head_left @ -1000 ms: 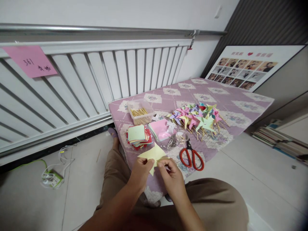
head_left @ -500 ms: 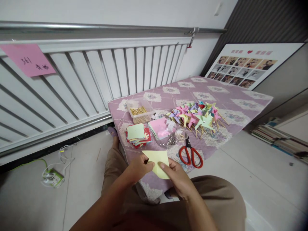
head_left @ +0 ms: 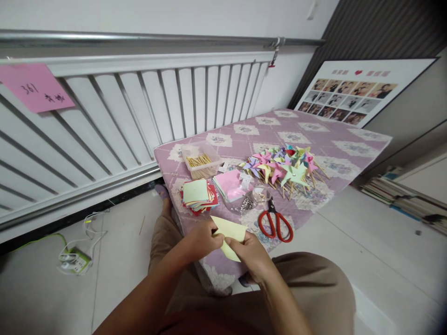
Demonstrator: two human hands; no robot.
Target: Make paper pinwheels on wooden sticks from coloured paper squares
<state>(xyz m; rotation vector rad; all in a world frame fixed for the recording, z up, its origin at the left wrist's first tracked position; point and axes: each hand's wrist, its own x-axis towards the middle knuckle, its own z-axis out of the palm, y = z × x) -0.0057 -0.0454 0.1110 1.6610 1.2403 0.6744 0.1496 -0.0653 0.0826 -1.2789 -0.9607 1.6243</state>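
A pale yellow sheet of paper (head_left: pixel 230 229) is held between both hands over the near edge of the table. My left hand (head_left: pixel 204 239) pinches its left side, thumb on top. From the right, my right hand (head_left: pixel 249 251) grips it with the thumb pressed near the middle, close to the left thumb. The sheet looks tilted and slightly bent. Just beyond the hands lie scissors with red handles (head_left: pixel 275 225) and a stack of coloured paper squares (head_left: pixel 199 194).
Behind the stack stands a clear plastic box of thin wooden sticks (head_left: pixel 200 163). Pink paper (head_left: pixel 227 181) and small metal pieces (head_left: pixel 246 203) lie mid-table. Several paper pinwheels on sticks (head_left: pixel 282 167) are heaped at the right. A radiator (head_left: pixel 188 97) runs along the wall.
The yellow paper has turned and tilted, its right corner now lower. My thumbs have come closer together. The whole view has shifted slightly.
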